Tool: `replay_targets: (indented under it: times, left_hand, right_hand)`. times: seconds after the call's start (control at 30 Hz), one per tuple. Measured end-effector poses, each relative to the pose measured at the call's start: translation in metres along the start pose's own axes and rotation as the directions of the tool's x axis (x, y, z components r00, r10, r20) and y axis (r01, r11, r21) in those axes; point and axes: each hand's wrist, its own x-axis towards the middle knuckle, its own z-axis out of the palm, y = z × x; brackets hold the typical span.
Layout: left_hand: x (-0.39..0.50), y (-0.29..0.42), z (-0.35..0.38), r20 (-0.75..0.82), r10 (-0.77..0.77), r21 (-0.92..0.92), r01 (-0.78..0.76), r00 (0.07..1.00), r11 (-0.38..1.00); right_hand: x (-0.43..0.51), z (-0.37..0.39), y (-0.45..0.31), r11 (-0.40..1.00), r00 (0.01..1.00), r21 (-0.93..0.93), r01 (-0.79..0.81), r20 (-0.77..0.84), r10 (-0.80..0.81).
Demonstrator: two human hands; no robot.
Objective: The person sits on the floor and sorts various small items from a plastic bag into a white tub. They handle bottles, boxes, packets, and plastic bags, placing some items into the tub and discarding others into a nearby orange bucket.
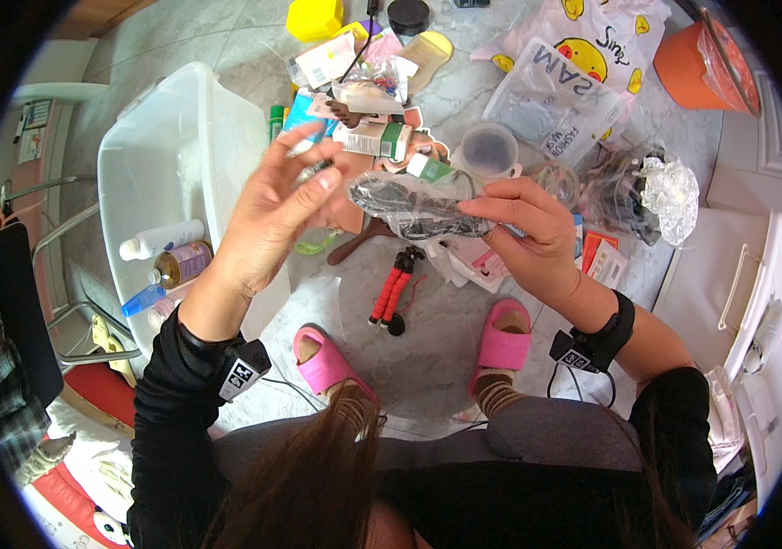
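My right hand (531,230) pinches one end of a clear plastic bag (418,204) with a coiled black cable or similar dark item inside. To the left of the bag, my left hand (277,202) is raised with fingers apart and holds nothing that I can make out; it is slightly blurred. Behind the bag lie a white and green box (372,140) and a green tube with a white cap (428,168). Below it, a small tripod with red foam legs (393,289) lies on the floor, near a brown wooden-looking handle (356,247).
At left stands a translucent plastic bin (226,110) with several bottles (183,264) inside. Across the far floor are a yellow box (315,18), a zip bag (548,103), a round tub (489,151) and an orange bucket (703,68). Pink slippers (327,360) flank the tripod.
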Motion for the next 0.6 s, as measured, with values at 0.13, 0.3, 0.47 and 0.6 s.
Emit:
replay_targets:
  times: [0.13, 0.3, 0.47, 0.6]
  left_hand:
    - [-0.004, 0.003, 0.010, 0.244, -0.267, -0.008, 0.278, 0.932, 0.961]
    - [-0.001, 0.003, 0.013, 0.201, -0.117, -0.007, 0.121, 0.973, 0.993]
    - [-0.003, 0.001, 0.012, 0.187, -0.087, -0.021, 0.092, 0.978, 0.996]
    - [-0.003, 0.001, 0.010, 0.185, -0.117, -0.018, 0.122, 0.976, 0.992]
  right_hand:
    - [0.001, 0.000, -0.002, 0.999, 0.998, 0.032, 0.041, 0.049, -0.042]
    - [0.006, 0.012, -0.008, 0.837, 0.961, 0.500, -0.223, -0.033, 0.275]
    - [0.010, 0.008, -0.003, 0.400, 0.808, 0.720, -0.567, 0.393, 0.438]
    - [0.008, 0.005, -0.001, 0.429, 0.801, 0.686, -0.587, 0.419, 0.428]
